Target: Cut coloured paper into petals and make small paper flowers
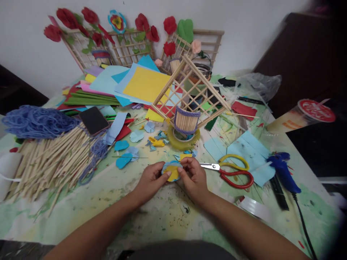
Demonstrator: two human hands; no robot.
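Observation:
Between my two hands, low over the middle of the table, is a small paper flower [172, 173] with a yellow layer on light blue petals. My left hand [152, 180] pinches its left edge, thumb on top. On the opposite edge, my right hand [193, 178] grips it between thumb and fingers. Just right of that hand lie scissors [233, 171] with one yellow and one red handle. Beyond the hands are cut blue petals [124, 160], yellow paper scraps [157, 142] and a roll of tape [173, 142], with a wooden lattice frame [214, 85] standing behind.
Bamboo sticks [48, 162], purple yarn [40, 121] and a phone [94, 121] lie at left. Coloured paper sheets [146, 85] are piled at the back, before lattices with red paper flowers [67, 18]. At right are a blue glue gun [284, 173] with its cord and a drink cup [298, 117].

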